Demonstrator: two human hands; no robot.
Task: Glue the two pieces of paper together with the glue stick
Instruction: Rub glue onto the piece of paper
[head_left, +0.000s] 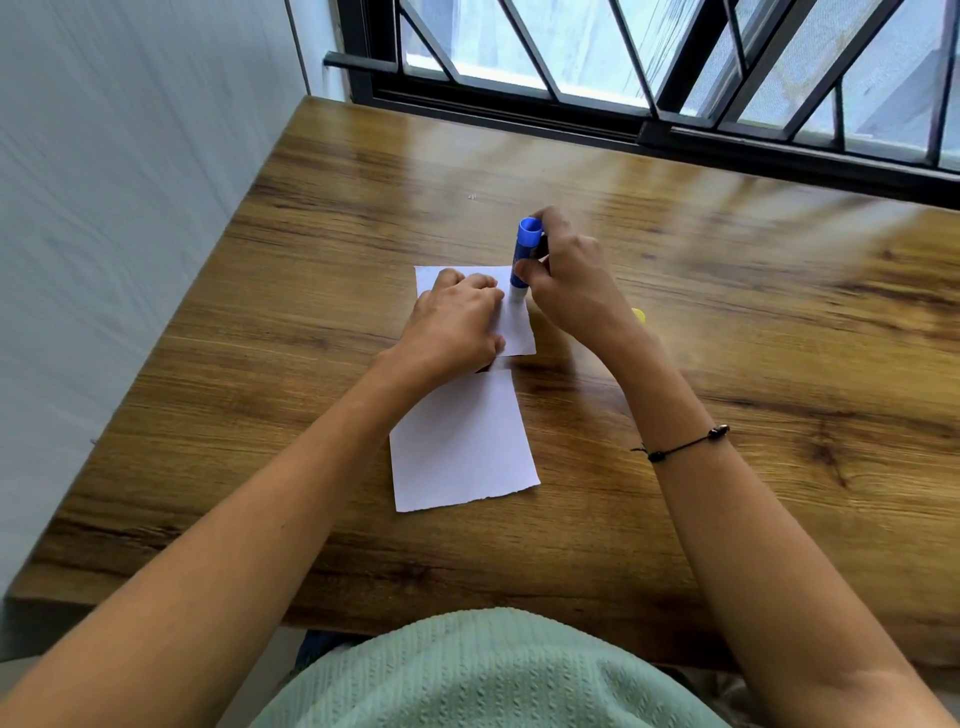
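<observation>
The left hand (457, 322) lies flat, pinning the far paper (519, 327) to the surface (727, 312). At its three o'clock, the right hand (569, 280) grips the glue stick (523, 254) upright, tip seemingly touching paper; the near paper (462, 441) waits at six o'clock.

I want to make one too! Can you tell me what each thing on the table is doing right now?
glue stick: upright, white tip down on the far paper, held.
far paper: flat, pinned under the left hand.
near paper: lying flat, untouched, far edge under the left hand's wrist.
left hand: pressing flat, palm down.
right hand: closed around the glue stick.
yellow thing: mostly hidden behind the right wrist.
</observation>
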